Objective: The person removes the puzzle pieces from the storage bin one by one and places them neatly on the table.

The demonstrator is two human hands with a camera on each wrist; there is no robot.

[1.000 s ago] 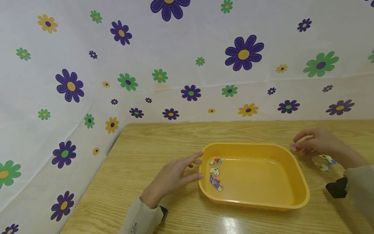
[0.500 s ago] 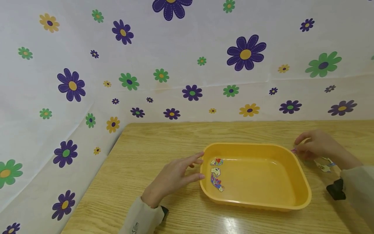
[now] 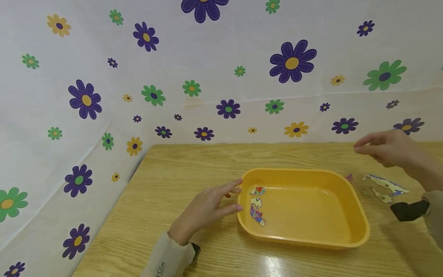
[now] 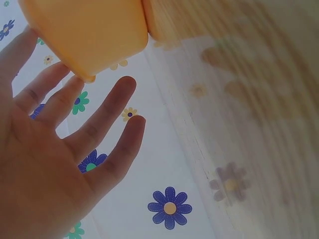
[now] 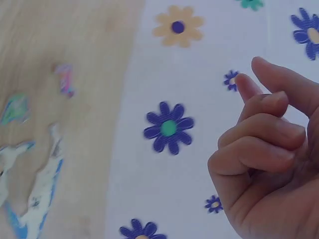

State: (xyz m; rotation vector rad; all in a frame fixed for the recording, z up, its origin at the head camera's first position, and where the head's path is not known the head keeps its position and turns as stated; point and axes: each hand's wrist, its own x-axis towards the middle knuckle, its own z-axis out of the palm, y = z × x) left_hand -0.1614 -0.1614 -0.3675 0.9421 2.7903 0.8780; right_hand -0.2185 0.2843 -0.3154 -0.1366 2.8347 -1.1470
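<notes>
My left hand [image 3: 204, 209] touches the left rim of a yellow plastic tray [image 3: 304, 241], fingers mostly straight. In the left wrist view its fingertips lie along the tray's edge [image 4: 65, 59]. Inside the tray, along its left end, lie three small flat printed cut-outs, a cream one [image 3: 256, 202] in the middle. My right hand [image 3: 398, 150] is raised above the table beyond the tray's right end. Its fingers [image 5: 259, 132] are loosely bent, with a gap between thumb and index and nothing held. Below it are a pink cut-out [image 3: 348, 177] and a long cream-and-blue one [image 3: 394, 187].
A small green cut-out [image 5: 16, 109] lies near the pink one in the right wrist view. The wooden table [image 3: 187, 165] meets a white flower-printed cloth [image 3: 207, 50] at its back and left. Dark bands [image 3: 410, 210] show at the sleeve cuffs.
My right hand has let go of the pink cut-out, leaving it beside the tray's right end, and has lifted up and away. The left hand stays at the rim.
</notes>
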